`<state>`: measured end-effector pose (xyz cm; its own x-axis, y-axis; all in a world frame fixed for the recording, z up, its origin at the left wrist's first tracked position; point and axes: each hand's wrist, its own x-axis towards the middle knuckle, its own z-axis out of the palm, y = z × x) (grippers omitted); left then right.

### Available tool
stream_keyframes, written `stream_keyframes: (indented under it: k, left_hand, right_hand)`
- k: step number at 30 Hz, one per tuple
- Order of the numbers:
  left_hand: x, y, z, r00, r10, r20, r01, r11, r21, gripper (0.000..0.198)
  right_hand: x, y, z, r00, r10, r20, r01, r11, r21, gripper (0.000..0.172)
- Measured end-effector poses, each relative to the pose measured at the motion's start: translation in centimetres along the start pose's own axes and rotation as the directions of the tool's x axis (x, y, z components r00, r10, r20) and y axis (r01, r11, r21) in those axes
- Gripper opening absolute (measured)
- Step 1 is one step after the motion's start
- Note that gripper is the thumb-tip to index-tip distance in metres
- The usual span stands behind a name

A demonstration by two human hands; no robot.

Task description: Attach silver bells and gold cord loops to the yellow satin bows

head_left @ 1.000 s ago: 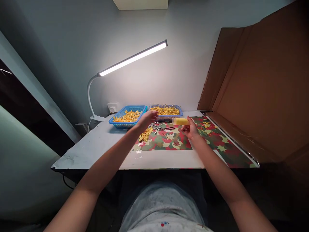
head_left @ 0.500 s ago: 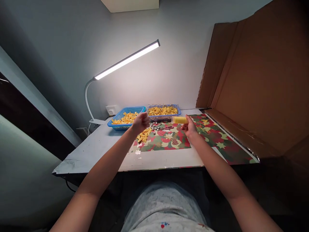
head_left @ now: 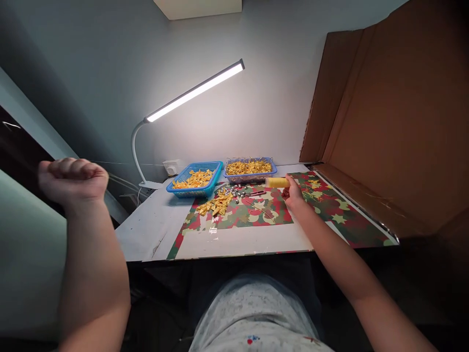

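Note:
My right hand [head_left: 294,194] grips a spool of yellow thread [head_left: 277,182] above the camouflage-patterned sheet. Far out to the left, beyond the table's edge, my left hand [head_left: 75,178] is raised in a fist. A faint thin line of thread [head_left: 126,163] stretches from that fist toward the spool side; its middle is too fine to follow. Between the hands lie a pile of yellow ribbon bows [head_left: 216,203], several small silver bells [head_left: 234,189], dark reddish tweezers [head_left: 255,194] and a thin stick-like piece [head_left: 261,210].
A blue basket [head_left: 216,181] of yellow bows and a bluish basket [head_left: 269,172] of golden looped cords stand at the back. A lit lamp [head_left: 198,90] arches over them. Cardboard [head_left: 395,122] walls the right side. Yellow scraps [head_left: 313,183] lie on the right of the sheet.
My left hand has swung far left and up, away from the spool, still closed. The right hand stays nearly in place with the spool. The bow pile shows more fully now.

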<state>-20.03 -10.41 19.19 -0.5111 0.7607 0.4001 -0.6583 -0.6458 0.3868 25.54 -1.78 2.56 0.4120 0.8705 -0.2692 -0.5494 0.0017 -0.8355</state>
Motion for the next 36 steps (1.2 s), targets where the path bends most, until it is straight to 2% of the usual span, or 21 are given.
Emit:
stream_keyframes:
  k: [3,5,7,10,13,14,16,17,20,23,24,25,27,32,36]
  left_hand:
    - [0.1,2.2,-1.7,0.993,0.063,-0.097,-0.066,0.998,-0.023,0.037]
    - [0.1,2.8,-2.7,0.995,0.071,-0.072,-0.073,0.997,-0.027,0.039]
    - [0.1,2.4,-3.1,0.999,0.043,-0.002,-0.043,0.999,-0.015,0.044]
    - [-0.2,-0.1,-2.7,0.992,-0.096,0.081,0.092,0.994,0.054,0.049]
    - [-1.2,-5.1,-1.8,0.952,-0.297,0.08,0.282,0.946,0.162,0.04]
    - [-1.8,-7.2,-1.6,0.923,-0.377,0.074,0.354,0.911,0.212,0.037]
    - [-3.7,-11.9,-1.1,0.841,-0.539,0.057,0.495,0.806,0.325,0.028]
    - [-5.0,-14.3,-0.9,0.787,-0.615,0.056,0.553,0.743,0.378,0.025]
    - [-9.4,-20.9,-0.1,0.579,-0.813,0.067,0.675,0.524,0.52,0.02]
    - [-13.1,-25.5,0.7,0.392,-0.917,0.079,0.707,0.355,0.611,0.017]
    - [-13.9,-26.4,0.9,0.34,-0.938,0.075,0.709,0.308,0.635,0.017]
    - [-14.3,-27.1,0.9,0.311,-0.948,0.073,0.706,0.282,0.649,0.018]
    - [-14.2,-27.5,0.5,0.306,-0.95,0.066,0.698,0.271,0.663,0.024]
    - [-11.6,-25.9,-1.9,0.416,-0.909,0.016,0.672,0.319,0.668,0.032]
    - [-10.4,-25.1,-3.7,0.497,-0.867,-0.026,0.661,0.359,0.659,0.034]
  right_hand:
    - [0.2,0.1,-0.1,1.0,-0.003,0.004,0.003,1.0,0.003,0.025]
    - [0.3,0.1,-0.2,1.0,-0.003,0.013,0.003,1.0,0.006,0.025]
    - [0.2,0.2,-0.2,0.999,-0.001,0.032,0.001,1.0,0.008,0.025]
    - [0.0,0.2,-0.1,0.996,-0.006,0.084,0.005,1.0,0.014,0.024]
    - [-0.5,0.2,0.1,0.986,-0.021,0.166,0.016,0.999,0.031,0.029]
    - [-0.6,0.1,0.2,0.98,-0.028,0.199,0.021,0.999,0.038,0.031]
    - [-1.0,0.0,0.2,0.963,-0.044,0.268,0.031,0.998,0.052,0.037]
    - [-1.2,0.0,0.2,0.953,-0.052,0.299,0.037,0.998,0.057,0.04]
    - [-1.6,0.0,0.3,0.927,-0.078,0.366,0.062,0.997,0.054,0.049]
    - [-1.7,0.3,0.4,0.919,-0.116,0.376,0.113,0.993,0.03,0.047]
    - [-1.6,0.4,0.5,0.921,-0.137,0.365,0.138,0.99,0.022,0.044]
    - [-1.5,0.5,0.5,0.924,-0.162,0.345,0.167,0.986,0.014,0.04]
    - [-1.2,0.8,0.7,0.93,-0.222,0.292,0.232,0.973,0.002,0.032]
    - [-0.5,1.1,0.7,0.909,-0.368,0.195,0.377,0.926,-0.012,0.023]
    - [-0.4,0.7,0.5,0.899,-0.413,0.144,0.42,0.907,-0.023,0.025]
